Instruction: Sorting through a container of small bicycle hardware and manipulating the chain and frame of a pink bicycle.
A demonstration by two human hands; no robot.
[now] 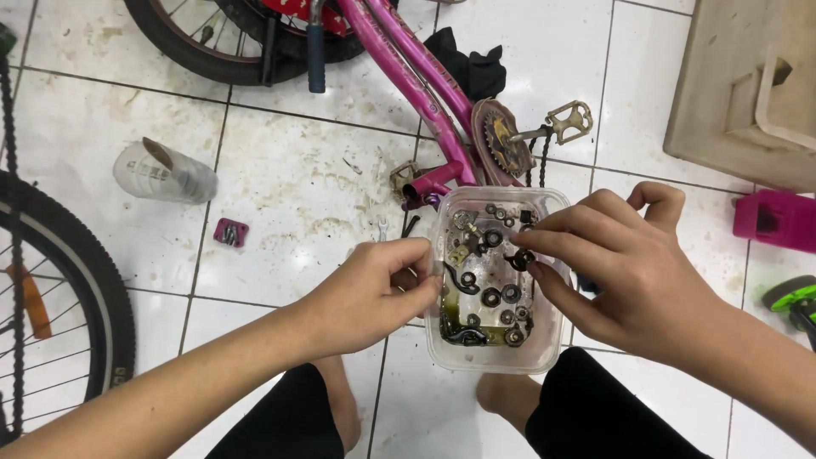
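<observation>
Currently: clear plastic tub (553, 340), near centre on white tiled floor (289, 187), holds oily washers, nuts, bearings (500, 296). Left hand (374, 293) curled on tub's left rim, steadying. Right hand (625, 263), fingertips pinched on small dark ring-shaped part (522, 257) over tub. Pink bicycle (425, 81) far, crank and pedal (568, 121) just beyond tub. Advice: keep tub braced, grip firm, parts look slippery; lift straight up, let oil drip into tub.
</observation>
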